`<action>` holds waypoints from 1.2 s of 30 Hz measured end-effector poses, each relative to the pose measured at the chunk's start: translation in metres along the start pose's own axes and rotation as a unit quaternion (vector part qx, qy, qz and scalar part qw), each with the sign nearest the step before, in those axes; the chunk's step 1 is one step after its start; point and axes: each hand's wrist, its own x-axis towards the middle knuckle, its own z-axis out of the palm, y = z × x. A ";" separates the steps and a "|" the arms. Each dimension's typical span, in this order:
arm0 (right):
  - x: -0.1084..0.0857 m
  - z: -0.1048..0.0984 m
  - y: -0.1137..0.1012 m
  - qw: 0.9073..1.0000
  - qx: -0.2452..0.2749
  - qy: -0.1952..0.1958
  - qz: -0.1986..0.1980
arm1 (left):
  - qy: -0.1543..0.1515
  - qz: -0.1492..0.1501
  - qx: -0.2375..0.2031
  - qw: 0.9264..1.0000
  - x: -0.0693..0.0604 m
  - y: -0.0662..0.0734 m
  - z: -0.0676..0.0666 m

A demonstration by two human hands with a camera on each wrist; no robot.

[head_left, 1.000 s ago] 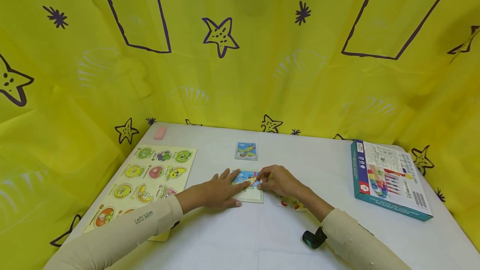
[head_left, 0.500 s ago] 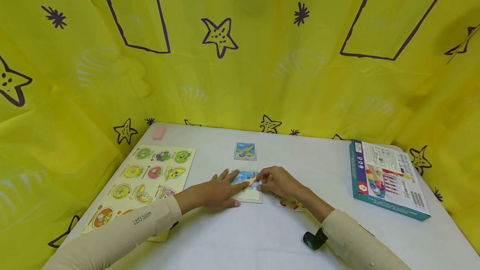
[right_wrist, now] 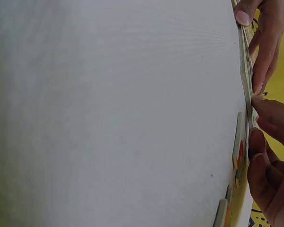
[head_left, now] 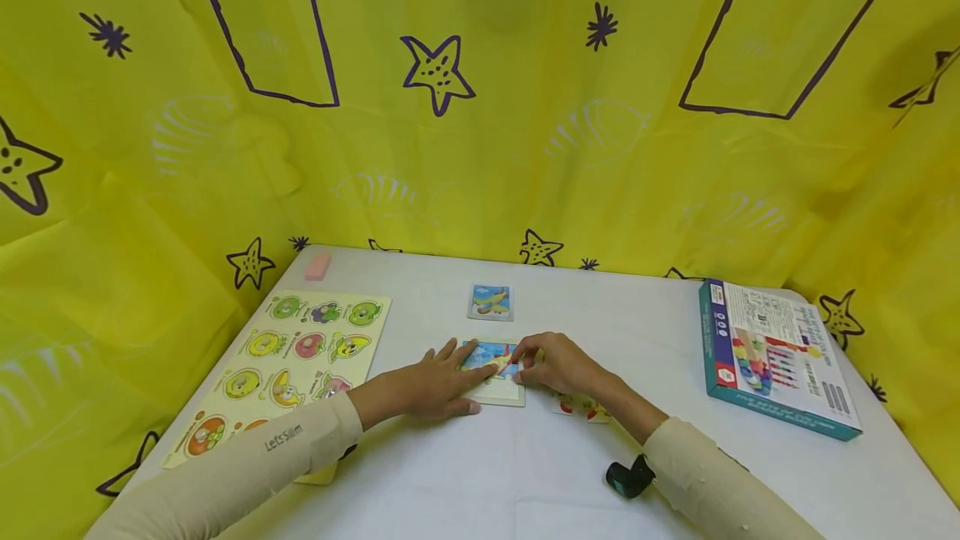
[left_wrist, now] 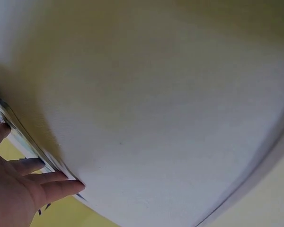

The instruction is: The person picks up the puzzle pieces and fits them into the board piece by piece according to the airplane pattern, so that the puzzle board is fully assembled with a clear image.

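A small puzzle board [head_left: 498, 394] lies mid-table. Blue pieces with a red and yellow picture fill its far part; the near part is a bare pale panel. My left hand [head_left: 441, 382] rests on its left side with fingers spread, the index finger reaching over the picture. At the right edge, my right hand [head_left: 558, 363] pinches a puzzle piece [head_left: 512, 361] between thumb and fingers; the fingers cover much of it. In the right wrist view, the fingertips touch the board's edge [right_wrist: 244, 71]. Loose puzzle pieces [head_left: 577, 408] lie under the right wrist.
Beyond the board lies a small airplane picture [head_left: 491, 303]. A fruit puzzle board [head_left: 300, 357] is on the left, partly under the left sleeve, with a pink block [head_left: 317, 267] behind it. A flat box [head_left: 780, 357] lies at right. A black object [head_left: 630, 477] hangs by the right sleeve.
Both hands stay nearly in place on the puzzle board. The right fingers shift only very slightly at the piece, and the whole head view drifts a little.
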 end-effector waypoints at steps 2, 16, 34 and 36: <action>0.000 0.000 0.000 1.000 -0.002 0.001 -0.001 | -0.001 -0.002 0.003 1.000 0.000 0.000 0.000; 0.001 0.001 0.001 1.000 0.005 0.002 0.003 | 0.005 -0.005 0.005 1.000 -0.001 0.001 0.000; 0.001 0.001 -0.001 1.000 -0.011 -0.001 0.008 | 0.004 0.000 0.007 1.000 -0.003 0.002 0.000; 0.001 0.000 -0.001 1.000 -0.015 -0.002 0.002 | 0.004 0.000 0.008 1.000 -0.004 0.002 0.000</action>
